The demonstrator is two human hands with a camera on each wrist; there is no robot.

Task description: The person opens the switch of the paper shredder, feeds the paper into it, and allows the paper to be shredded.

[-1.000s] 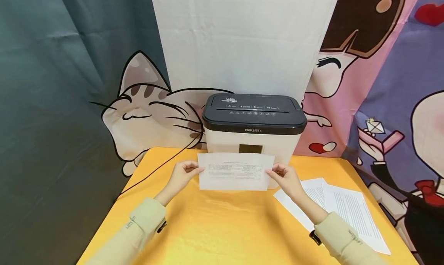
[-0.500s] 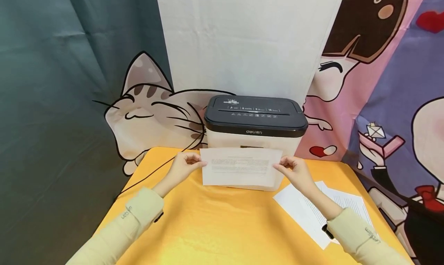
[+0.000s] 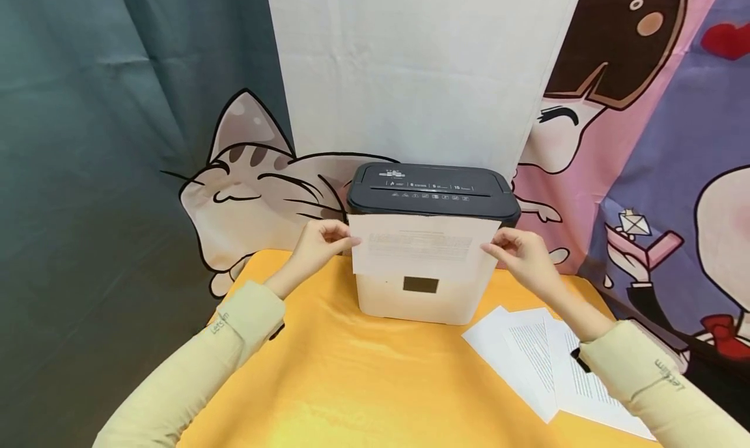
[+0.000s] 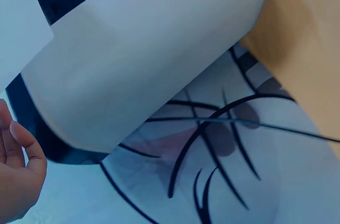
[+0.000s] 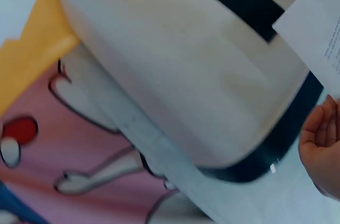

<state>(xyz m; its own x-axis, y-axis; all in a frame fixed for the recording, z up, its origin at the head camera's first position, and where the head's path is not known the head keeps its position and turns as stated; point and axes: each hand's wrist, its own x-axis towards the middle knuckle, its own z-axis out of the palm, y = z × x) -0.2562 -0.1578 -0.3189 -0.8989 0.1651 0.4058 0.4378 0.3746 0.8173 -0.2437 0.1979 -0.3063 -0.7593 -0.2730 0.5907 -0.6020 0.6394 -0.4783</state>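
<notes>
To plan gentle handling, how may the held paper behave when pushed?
The paper looks thin, so it is probably light and floppy. Pinched at its sides by the left hand and right hand, it spans nearly flat, so it may hold shape, but could buckle if pushed edgewise.

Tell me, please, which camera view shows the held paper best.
The head view: nearly the whole paper shows, held between left hand and right hand. Each wrist view catches only part, the right including print.

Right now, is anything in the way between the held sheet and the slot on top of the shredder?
In the head view, nothing loose shows between the sheet and the slot; only the front part of the dark lid lies between them.
</notes>
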